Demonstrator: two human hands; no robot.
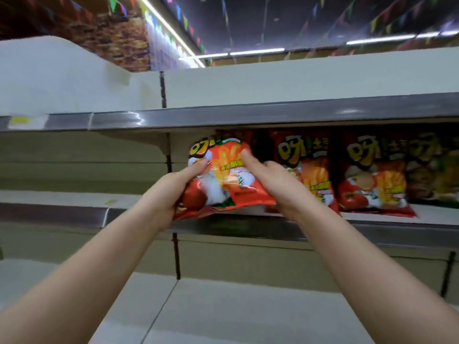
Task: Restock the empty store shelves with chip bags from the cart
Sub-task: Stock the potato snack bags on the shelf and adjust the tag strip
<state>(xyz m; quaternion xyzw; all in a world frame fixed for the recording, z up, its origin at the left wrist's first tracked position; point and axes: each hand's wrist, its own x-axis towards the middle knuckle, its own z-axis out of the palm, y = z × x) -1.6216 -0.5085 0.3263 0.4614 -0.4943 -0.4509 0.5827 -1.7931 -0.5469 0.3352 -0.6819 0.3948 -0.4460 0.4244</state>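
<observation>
Held bag (223, 177) left of shelved bags (372, 175) on shelf (434, 217).

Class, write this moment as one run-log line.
state: bag held at shelf edge | left hand: grips bag | right hand: grips bag | right of it: shelved bags

The greenish bag (437, 170) at the right edge is blurred and cut off, its print unreadable

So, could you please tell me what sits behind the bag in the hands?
Behind the held bag, the top of another red bag shows on the shelf. The rest of it is covered by the held bag and the right hand.
</observation>
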